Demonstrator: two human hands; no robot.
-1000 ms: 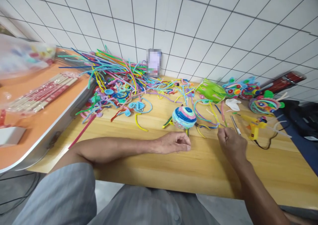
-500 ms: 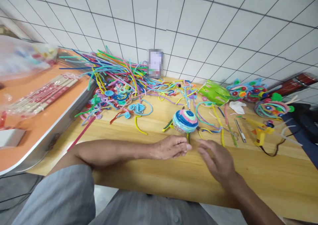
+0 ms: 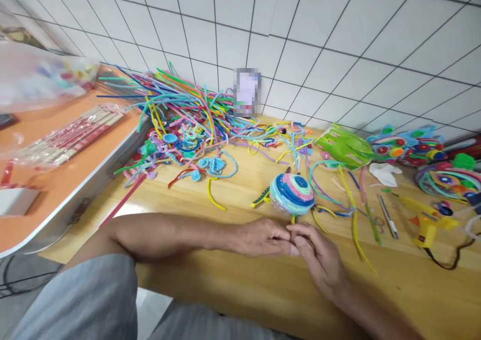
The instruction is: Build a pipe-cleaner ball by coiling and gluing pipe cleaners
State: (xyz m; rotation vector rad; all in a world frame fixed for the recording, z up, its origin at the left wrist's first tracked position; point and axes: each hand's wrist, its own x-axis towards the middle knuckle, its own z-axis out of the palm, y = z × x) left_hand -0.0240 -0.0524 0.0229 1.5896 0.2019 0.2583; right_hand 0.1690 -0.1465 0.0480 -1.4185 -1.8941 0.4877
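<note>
A ball [image 3: 292, 194] wound in blue, pink and pale turquoise fuzzy stems rests on the table in front of my hands. A short yellow-green end runs from its underside down towards my fingers. My left hand [image 3: 263, 237] is closed just below the ball, fingers folded together. Its fingertips meet my right hand [image 3: 319, 255], whose thumb and fingers are pinched close to the same spot. Whatever lies between the fingers is hidden. Beside the ball, on its left, lies a yellow and dark green strip [image 3: 261, 197].
A heap of coloured pipe cleaners [image 3: 188, 99] lies at the back left, near a phone [image 3: 247, 92]. On the right are a green packet [image 3: 343, 147], a utility knife [image 3: 388, 217], a yellow glue gun [image 3: 426, 220] and decorated masks. Packaged chopsticks [image 3: 75, 137] lie on the orange table.
My right hand has come in to the left and now touches my left hand's fingertips. The view has shifted somewhat, and the ball appears lower and farther right.
</note>
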